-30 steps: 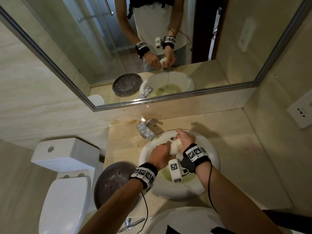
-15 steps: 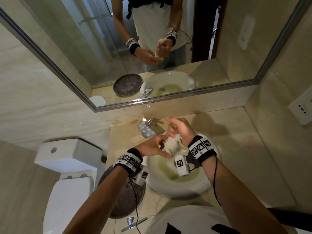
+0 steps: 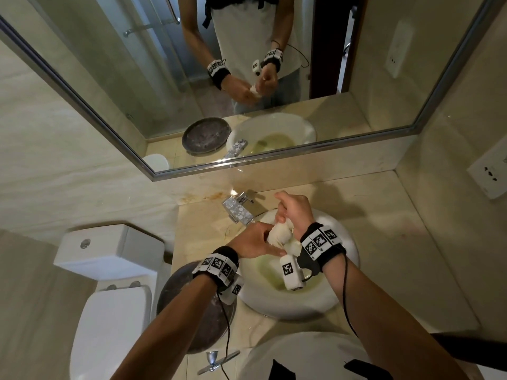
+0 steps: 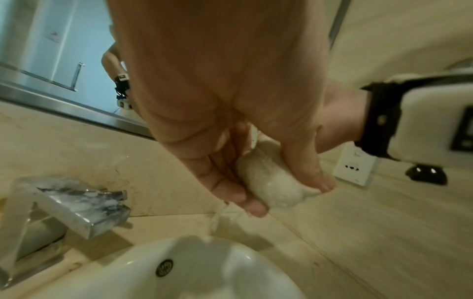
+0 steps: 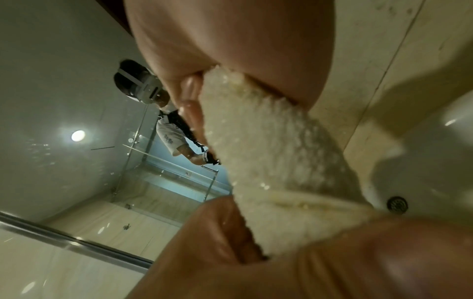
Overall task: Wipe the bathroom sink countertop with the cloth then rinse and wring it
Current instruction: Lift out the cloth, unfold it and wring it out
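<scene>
A wet cream cloth [image 3: 279, 233], twisted into a roll, is held over the white basin [image 3: 340, 294]. My left hand [image 3: 253, 244] grips its near end; in the left wrist view the fingers [image 4: 230, 188] and thumb pinch the cloth [image 4: 271, 188], and water dribbles from it into the basin [image 4: 194, 269]. My right hand [image 3: 295, 208] is fisted round the far end; the right wrist view shows the soaked cloth [image 5: 276, 153] running out of that fist. The beige countertop [image 3: 406, 242] surrounds the basin.
A chrome faucet [image 3: 237, 211] stands behind the basin at the left. A dark round tray [image 3: 197, 319] lies left of the basin, and a toilet [image 3: 109, 297] stands further left. The mirror [image 3: 247, 78] and a wall socket [image 3: 491, 174] lie behind and to the right.
Both hands rose from low in the basin and re-gripped the cloth; the right fist moved up and back, the left hand turned, and the cloth is now twisted between them.
</scene>
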